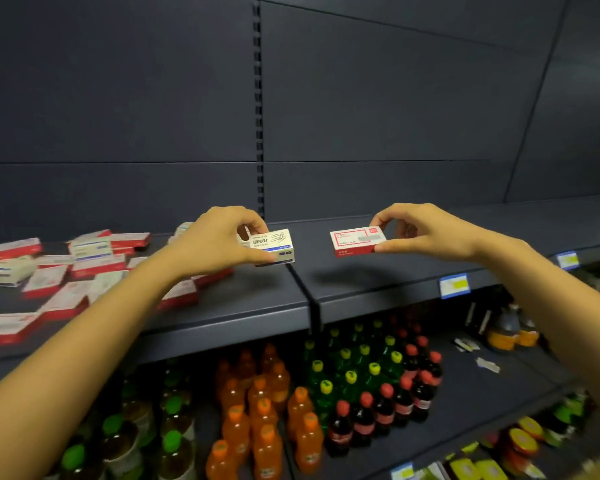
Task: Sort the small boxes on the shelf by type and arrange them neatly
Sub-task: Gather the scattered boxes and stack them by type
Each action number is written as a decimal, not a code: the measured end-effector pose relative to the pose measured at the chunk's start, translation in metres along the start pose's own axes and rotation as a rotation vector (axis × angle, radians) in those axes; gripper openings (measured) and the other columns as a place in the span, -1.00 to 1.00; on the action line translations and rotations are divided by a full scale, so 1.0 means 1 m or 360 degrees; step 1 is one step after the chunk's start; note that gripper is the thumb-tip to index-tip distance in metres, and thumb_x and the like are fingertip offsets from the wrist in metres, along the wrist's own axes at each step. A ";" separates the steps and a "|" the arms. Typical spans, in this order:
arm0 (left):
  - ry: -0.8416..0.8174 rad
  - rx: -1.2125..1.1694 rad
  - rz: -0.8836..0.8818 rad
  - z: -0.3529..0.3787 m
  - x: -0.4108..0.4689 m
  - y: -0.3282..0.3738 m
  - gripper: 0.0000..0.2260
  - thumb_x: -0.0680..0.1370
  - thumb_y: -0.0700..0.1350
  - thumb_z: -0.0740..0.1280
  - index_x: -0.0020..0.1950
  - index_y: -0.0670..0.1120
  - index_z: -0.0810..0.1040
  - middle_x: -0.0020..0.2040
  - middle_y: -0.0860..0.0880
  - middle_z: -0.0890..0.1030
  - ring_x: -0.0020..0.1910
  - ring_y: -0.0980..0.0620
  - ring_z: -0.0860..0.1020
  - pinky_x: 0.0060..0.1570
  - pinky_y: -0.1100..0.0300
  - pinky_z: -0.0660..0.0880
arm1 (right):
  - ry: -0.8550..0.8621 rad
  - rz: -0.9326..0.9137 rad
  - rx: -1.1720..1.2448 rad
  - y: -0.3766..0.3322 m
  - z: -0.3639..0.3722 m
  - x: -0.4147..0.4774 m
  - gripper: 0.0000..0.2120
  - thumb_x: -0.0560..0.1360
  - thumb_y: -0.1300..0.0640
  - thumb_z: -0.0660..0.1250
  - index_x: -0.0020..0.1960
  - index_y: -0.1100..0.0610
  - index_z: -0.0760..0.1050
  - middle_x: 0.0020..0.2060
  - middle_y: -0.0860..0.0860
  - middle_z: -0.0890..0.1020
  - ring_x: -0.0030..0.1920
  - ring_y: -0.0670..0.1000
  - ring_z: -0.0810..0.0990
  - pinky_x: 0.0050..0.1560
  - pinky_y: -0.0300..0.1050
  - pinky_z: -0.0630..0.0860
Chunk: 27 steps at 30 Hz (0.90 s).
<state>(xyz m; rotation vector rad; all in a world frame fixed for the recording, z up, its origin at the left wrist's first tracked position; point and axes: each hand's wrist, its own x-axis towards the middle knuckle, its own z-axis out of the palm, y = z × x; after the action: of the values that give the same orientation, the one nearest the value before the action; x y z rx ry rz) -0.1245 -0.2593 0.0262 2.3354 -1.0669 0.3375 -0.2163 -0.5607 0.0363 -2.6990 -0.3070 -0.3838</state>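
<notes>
Boxes were pinched by their outer ends, long axes three-to-nine: white box (275,246) at three o'clock from the left hand (215,239), red box (355,241) at nine from the right hand (428,230).

Before you runs a dark grey metal shelf (378,271) in two sections that meet at a seam (309,296) near the middle. On your left section, flat red-and-white cardboard boxes (97,265) lie scattered at all angles, some overlapping, and among them are thicker cream-white cardboard boxes with a blue stripe (7,271), mostly toward the back and far left. The right section's front edge carries blue-and-yellow price labels (454,285). Below, a lower dark shelf (465,393) holds upright plastic bottles in rows: orange ones (267,386), green ones with yellow caps (347,368) and dark ones with red caps (406,386).
</notes>
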 end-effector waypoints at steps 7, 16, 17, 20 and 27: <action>-0.0048 -0.0033 -0.0003 0.060 0.047 0.068 -0.69 0.35 0.02 0.49 0.02 -0.05 0.58 -0.05 0.05 0.61 -0.09 0.09 0.55 -0.10 0.19 0.50 | 0.0024 0.0017 0.0047 0.084 -0.036 -0.037 -0.67 0.42 -0.07 0.36 0.13 0.00 0.48 -0.01 -0.20 0.53 -0.26 -0.28 0.49 -0.26 -0.44 0.40; -0.0257 -0.0041 -0.0028 0.130 0.121 0.112 -0.67 0.38 0.03 0.46 0.06 -0.09 0.58 -0.01 0.00 0.65 -0.08 0.07 0.58 -0.05 0.12 0.53 | 0.0064 0.0036 0.0106 0.174 -0.071 -0.056 -0.57 0.31 -0.19 0.31 0.12 -0.03 0.48 0.01 -0.21 0.54 -0.24 -0.30 0.50 -0.24 -0.43 0.42; -0.0264 -0.0043 -0.0031 0.138 0.130 0.115 -0.67 0.38 0.03 0.46 0.05 -0.09 0.58 -0.01 -0.01 0.65 -0.09 0.08 0.58 -0.06 0.13 0.53 | 0.0050 0.0035 0.0103 0.184 -0.074 -0.055 -0.57 0.31 -0.19 0.31 0.11 -0.04 0.48 0.00 -0.21 0.54 -0.24 -0.29 0.50 -0.24 -0.42 0.42; -0.0288 -0.0019 -0.0047 0.162 0.154 0.118 -0.69 0.37 0.04 0.47 0.03 -0.08 0.59 -0.04 0.00 0.65 -0.11 0.07 0.57 -0.09 0.16 0.51 | 0.0035 0.0002 0.0088 0.215 -0.079 -0.049 -0.63 0.32 -0.18 0.33 0.08 -0.06 0.49 -0.03 -0.20 0.56 -0.26 -0.23 0.49 -0.25 -0.37 0.43; -0.0414 0.0032 -0.0185 0.194 0.187 0.115 -0.69 0.36 0.09 0.46 -0.02 -0.06 0.59 -0.07 0.03 0.64 -0.10 0.05 0.59 -0.04 0.14 0.53 | -0.0033 -0.0023 0.0163 0.285 -0.090 -0.032 -0.67 0.36 -0.13 0.35 0.08 -0.06 0.50 -0.03 -0.21 0.57 -0.28 -0.17 0.46 -0.23 -0.26 0.44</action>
<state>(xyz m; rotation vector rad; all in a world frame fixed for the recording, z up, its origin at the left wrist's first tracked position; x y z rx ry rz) -0.0887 -0.5474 -0.0092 2.4956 -1.0424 -0.0002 -0.1903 -0.8585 0.0057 -2.6031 -0.3433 -0.3349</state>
